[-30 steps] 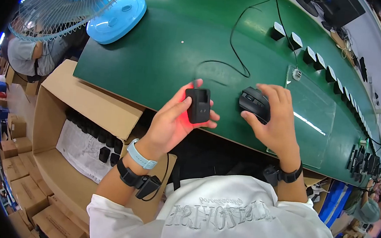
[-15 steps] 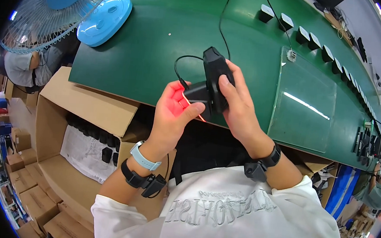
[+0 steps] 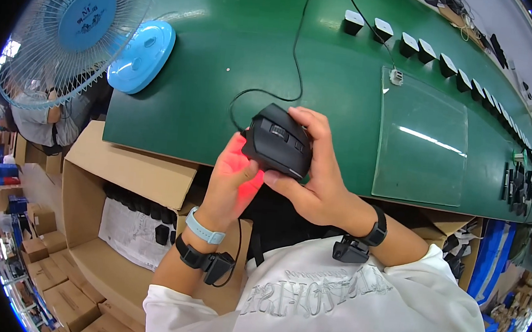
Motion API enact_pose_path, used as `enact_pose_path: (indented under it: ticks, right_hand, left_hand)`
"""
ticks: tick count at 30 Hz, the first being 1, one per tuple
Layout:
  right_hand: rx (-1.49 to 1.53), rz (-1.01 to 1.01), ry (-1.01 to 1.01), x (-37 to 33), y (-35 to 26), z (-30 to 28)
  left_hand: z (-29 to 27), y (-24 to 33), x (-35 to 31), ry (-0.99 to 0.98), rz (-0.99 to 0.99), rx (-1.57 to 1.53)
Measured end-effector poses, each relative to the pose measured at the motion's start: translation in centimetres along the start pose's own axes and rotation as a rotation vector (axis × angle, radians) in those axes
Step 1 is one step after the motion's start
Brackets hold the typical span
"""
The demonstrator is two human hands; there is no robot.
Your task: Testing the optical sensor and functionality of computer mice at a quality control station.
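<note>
A black corded computer mouse (image 3: 277,142) is held between both hands above the near edge of the green table. Its scroll wheel and side buttons face up toward me. My right hand (image 3: 321,186) grips the right side and lower edge, with fingers along the far side and thumb at the near edge. My left hand (image 3: 226,181) is closed against the lower left side, its fingers partly hidden behind the mouse. Red light from the underside glows on the left palm. The black cable (image 3: 266,92) leaves the mouse at its left and runs up across the table.
A blue fan (image 3: 86,20) with a round base (image 3: 141,57) stands at the left. To the right lies a glass sheet (image 3: 421,141) with a small USB connector (image 3: 396,77). Black, white-topped pieces (image 3: 383,31) line the far side. An open cardboard box (image 3: 130,160) sits below.
The mouse has turned from edge-on so its scroll wheel and buttons now show. Both hands have moved slightly down, and the right hand's grip has shifted. The cable has straightened out across the table.
</note>
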State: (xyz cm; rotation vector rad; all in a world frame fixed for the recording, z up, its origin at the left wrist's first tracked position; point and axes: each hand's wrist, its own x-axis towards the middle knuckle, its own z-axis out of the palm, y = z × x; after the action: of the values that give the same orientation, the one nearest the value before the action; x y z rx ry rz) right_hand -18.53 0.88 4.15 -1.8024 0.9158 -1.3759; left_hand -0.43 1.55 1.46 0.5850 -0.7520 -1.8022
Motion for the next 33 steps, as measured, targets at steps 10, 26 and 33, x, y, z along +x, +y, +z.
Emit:
enact_pose_path:
  ticks: [10,26,33]
  right_hand:
    - [-0.638,0.236,-0.275,-0.1,2.4,-8.6]
    - [-0.072,0.160,-0.117,0.1,-0.4,2.2]
    - [-0.199,0.099,0.048,0.5,0.6,2.9]
  left_hand:
    - [0.1,0.8,0.1,0.275,0.006,0.292]
    - [0.8,-1.1,-0.9,0.292,0.249,0.878]
    - [2.5,-0.4,-0.4,0.363,0.453,1.242]
